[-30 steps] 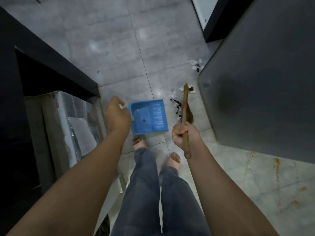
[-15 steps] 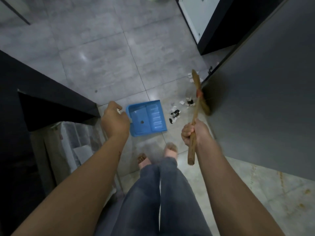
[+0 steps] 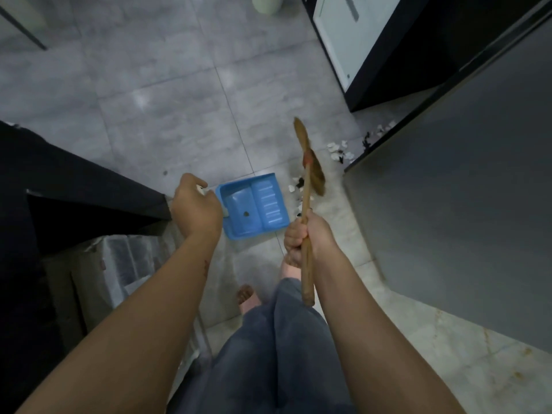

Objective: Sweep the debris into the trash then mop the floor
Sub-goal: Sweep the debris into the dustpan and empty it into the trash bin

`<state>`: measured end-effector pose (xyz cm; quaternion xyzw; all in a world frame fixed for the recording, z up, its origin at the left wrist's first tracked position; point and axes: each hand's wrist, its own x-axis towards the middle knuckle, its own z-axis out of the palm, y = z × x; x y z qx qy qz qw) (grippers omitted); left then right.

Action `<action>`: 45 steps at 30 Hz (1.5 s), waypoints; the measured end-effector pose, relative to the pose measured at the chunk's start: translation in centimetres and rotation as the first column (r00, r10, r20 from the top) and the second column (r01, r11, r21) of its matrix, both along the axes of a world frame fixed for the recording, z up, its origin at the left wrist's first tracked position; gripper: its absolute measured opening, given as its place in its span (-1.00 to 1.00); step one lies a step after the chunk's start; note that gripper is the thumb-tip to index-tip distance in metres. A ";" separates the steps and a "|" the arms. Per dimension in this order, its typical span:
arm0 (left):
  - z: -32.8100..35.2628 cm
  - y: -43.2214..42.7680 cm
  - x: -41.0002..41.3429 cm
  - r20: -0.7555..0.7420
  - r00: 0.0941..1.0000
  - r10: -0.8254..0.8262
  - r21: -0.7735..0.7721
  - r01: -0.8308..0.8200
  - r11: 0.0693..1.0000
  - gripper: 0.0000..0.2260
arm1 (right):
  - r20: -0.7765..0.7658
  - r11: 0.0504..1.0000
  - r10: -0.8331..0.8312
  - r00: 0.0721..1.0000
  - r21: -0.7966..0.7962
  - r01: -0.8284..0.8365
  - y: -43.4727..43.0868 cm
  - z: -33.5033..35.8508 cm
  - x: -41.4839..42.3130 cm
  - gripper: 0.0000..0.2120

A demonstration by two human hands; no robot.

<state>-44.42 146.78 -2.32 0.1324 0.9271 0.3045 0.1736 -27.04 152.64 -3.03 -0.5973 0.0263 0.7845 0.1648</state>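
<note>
A blue dustpan (image 3: pixel 254 204) lies flat on the grey tiled floor, with one small dark bit inside it. My left hand (image 3: pixel 195 206) grips its handle at the pan's left edge. My right hand (image 3: pixel 304 236) is closed around the wooden handle of a small brown broom (image 3: pixel 309 162), whose bristles point away from me, just right of the pan. White and black debris scraps (image 3: pixel 298 186) lie by the pan's right edge. More scraps (image 3: pixel 339 152) sit further right, by the corner of a grey cabinet.
A grey cabinet (image 3: pixel 463 204) fills the right side. A dark counter (image 3: pixel 74 180) and wrapped boxes (image 3: pixel 125 264) close in the left. A black-framed white unit (image 3: pixel 352 46) stands at the back right. My bare feet (image 3: pixel 248 297) are just behind the dustpan. Orange stains (image 3: pixel 519 375) mark the floor at lower right.
The broom has swung from low beside the dustpan up and out to the right, its bristles now raised. The view has tilted forward. The dustpan and my left hand have stayed put.
</note>
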 end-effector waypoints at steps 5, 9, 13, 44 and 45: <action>0.2 1.5 -2.1 -0.030 0.999 -0.022 0.012 0.023 1.000 -0.93 | 0.045 0.992 0.006 0.999 0.130 -0.012 3.6 0.6 -0.8 -0.58; -0.4 4.4 -3.5 -0.036 0.999 -0.018 0.013 0.018 1.000 -0.92 | 0.114 0.981 0.027 0.993 0.186 -0.048 9.4 -1.2 -0.4 -0.57; -1.6 8.7 -4.9 -0.037 0.999 0.013 0.005 -0.013 1.000 -0.94 | 0.129 0.991 -0.015 0.992 0.131 -0.002 16.7 -4.5 -0.4 -0.60; -5.7 32.0 -8.9 -0.232 0.907 -0.352 -0.064 0.347 0.936 -0.91 | -0.137 0.882 -0.470 0.872 -0.038 0.469 28.2 -10.6 -1.8 -0.57; -6.1 32.0 -9.2 -0.239 0.898 -0.368 -0.073 0.361 0.930 -0.91 | -0.168 0.878 -0.477 0.862 -0.046 0.477 27.1 -10.2 -2.4 -0.56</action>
